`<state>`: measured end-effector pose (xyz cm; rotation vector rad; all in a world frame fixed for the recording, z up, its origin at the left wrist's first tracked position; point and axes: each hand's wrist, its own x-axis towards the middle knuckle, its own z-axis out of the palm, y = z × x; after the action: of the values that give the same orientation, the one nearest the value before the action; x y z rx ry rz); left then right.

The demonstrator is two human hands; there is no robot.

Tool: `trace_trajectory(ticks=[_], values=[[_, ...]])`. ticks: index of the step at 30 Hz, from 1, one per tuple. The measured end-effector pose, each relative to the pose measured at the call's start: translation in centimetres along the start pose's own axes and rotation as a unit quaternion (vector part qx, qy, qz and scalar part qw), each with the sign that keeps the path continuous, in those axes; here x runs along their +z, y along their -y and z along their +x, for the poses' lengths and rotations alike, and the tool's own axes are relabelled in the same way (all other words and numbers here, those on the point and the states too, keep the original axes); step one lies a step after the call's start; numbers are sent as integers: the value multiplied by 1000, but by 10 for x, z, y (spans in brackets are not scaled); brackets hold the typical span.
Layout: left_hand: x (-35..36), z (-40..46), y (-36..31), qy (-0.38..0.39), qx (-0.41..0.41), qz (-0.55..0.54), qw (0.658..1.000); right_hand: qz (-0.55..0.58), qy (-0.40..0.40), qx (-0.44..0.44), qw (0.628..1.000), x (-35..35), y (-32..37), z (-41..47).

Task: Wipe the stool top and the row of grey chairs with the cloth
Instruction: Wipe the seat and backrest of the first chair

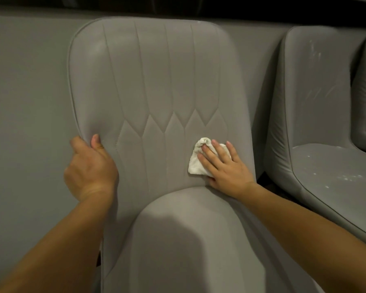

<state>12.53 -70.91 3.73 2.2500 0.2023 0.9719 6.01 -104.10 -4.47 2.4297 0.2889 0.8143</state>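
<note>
The white cloth [195,160] lies bunched low on the chair [156,81] backrest, pressed flat under the straight fingers of the right hand [224,166]; it looks soft and light, best driven with a spread palm. The left hand [91,163] grips the padded left edge, thumb in front, steadying it. The next chair [317,123] shows pale smears.

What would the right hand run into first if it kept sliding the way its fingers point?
Probably nothing solid: the right hand presses the cloth flat on the chair back, fingers pointing up-left along it, so only more quilted upholstery.
</note>
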Motion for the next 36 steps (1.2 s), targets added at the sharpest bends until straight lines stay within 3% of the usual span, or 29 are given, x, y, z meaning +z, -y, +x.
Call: trace_trajectory(ticks=[3, 10, 13, 16, 20, 24, 31, 36], values=[[0, 1, 1, 5, 1, 6, 1000, -1, -5, 7, 1000, 1, 1, -1], [-2, 2, 3, 19, 5, 8, 1000, -77, -19, -93, 992, -26, -58, -17], [-1, 2, 5, 18, 11, 2, 1000, -45, -44, -6, 998, -47, -103, -8], [2, 2, 5, 6, 18, -4, 1000, 79, -1, 102, 992, -64, -128, 20], [2, 1, 6, 11, 9, -1, 1000, 240, 5, 199, 950, -57, -88, 27], [3, 2, 5, 21, 3, -3, 1000, 218, 2, 187, 958, -32, -33, -19], [3, 6, 6, 31, -2, 20, 999, 190, 110, 182, 959, -30, -10, -78], [-1, 10, 5, 75, -22, 63, 995, 182, 249, 231, 923, -62, 3, -62]])
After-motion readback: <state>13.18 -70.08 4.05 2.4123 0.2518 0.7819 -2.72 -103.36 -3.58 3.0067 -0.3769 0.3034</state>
